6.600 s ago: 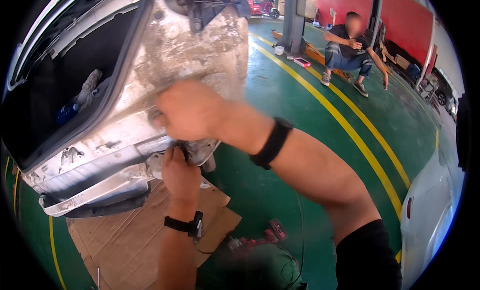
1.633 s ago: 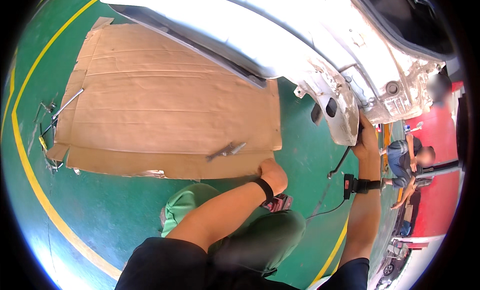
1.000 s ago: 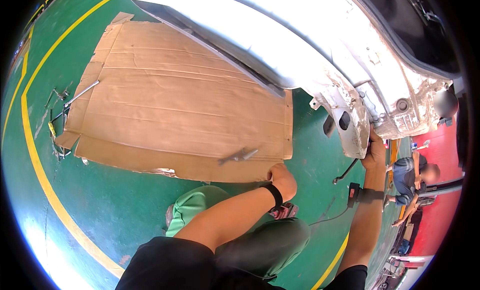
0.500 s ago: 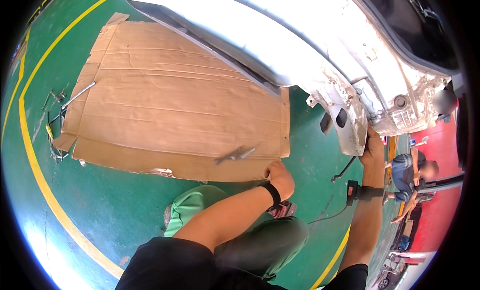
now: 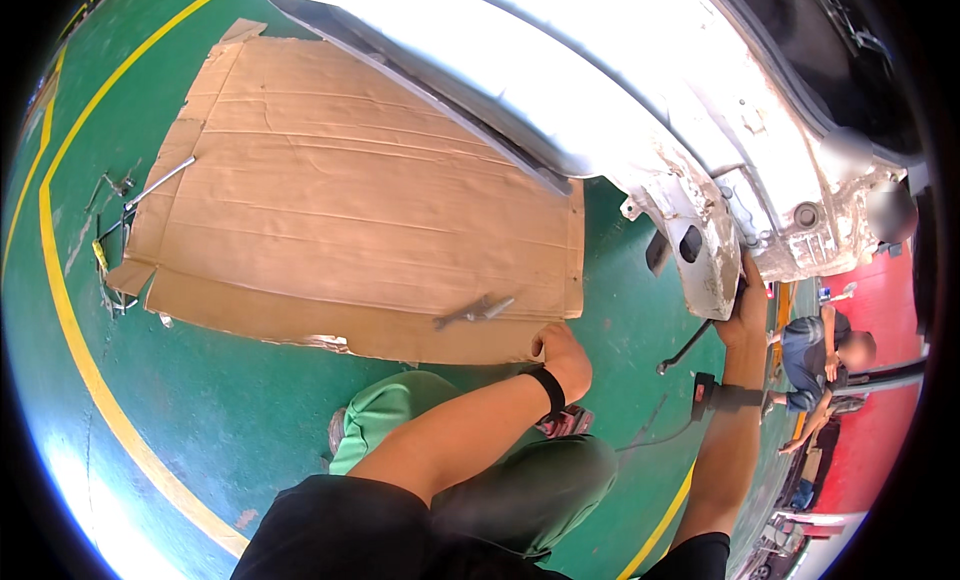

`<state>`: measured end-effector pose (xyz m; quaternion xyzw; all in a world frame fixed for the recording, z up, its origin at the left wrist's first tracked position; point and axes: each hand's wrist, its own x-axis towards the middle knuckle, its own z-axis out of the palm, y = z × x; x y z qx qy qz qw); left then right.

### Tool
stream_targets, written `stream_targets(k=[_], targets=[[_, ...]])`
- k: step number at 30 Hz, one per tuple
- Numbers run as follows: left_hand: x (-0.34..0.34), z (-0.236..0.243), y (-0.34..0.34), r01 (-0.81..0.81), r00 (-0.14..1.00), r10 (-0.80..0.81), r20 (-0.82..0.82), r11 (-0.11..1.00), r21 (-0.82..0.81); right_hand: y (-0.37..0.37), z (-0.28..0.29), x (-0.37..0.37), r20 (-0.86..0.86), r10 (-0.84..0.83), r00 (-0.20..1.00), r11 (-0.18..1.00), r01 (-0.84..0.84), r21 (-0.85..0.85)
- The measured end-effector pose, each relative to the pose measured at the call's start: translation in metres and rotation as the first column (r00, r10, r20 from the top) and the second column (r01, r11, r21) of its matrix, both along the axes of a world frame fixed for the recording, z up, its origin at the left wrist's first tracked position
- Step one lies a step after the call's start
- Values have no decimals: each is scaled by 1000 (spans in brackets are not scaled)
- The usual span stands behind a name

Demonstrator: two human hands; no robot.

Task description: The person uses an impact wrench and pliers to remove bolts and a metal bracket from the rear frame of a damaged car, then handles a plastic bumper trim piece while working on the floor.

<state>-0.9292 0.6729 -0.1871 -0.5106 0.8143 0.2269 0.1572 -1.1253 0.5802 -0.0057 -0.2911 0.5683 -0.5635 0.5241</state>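
My right hand (image 5: 738, 318) is raised to the lower end of a white, scuffed vehicle body panel (image 5: 710, 270), its fingers partly hidden behind the metal. From that hand a dark rod with a bent end (image 5: 685, 347) sticks out to the left and down; the hand appears closed around its far end. At the near right corner of a flattened cardboard sheet (image 5: 330, 210), my left hand (image 5: 563, 355) rests with curled fingers; whether they pinch the cardboard cannot be seen. A grey metal tool (image 5: 475, 311) lies on the cardboard just beyond the left hand.
The vehicle body overhangs the cardboard's right side. Along the cardboard's left edge lie a long bar (image 5: 160, 183) and several hand tools (image 5: 110, 255). Yellow lines (image 5: 75, 330) cross the green floor. Two people (image 5: 808, 355) are off to the right by a red surface (image 5: 875, 450).
The rod's free end has swung slightly down and left, while my right hand stays beneath the panel. My left hand remains at the cardboard corner. The view has shifted a little.
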Motion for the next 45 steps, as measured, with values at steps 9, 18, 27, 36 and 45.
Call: stream_targets(k=[9, 18, 27, 36, 45], targets=[[1, 2, -1, 32, 999, -32, -2, 999, 27, 6, -1, 6, -27, -75, 997, 996, 74, -49], [2, 4, 0, 42, 999, -42, 28, 999, 25, 1, -4, 12, -32, -54, 998, 998, 54, -14], [9, -3, -3, 77, 987, -76, -141, 997, 1, -4, -11, -5, -73, -25, 997, 999, 21, -44], [11, 3, -11, 128, 990, -119, -81, 985, 115, 6, -4, 13, -28, -36, 999, 996, 33, -81], [8, -8, -8, 102, 992, -95, -87, 992, 76, 7, 0, 22, 24, -60, 998, 995, 61, -77]])
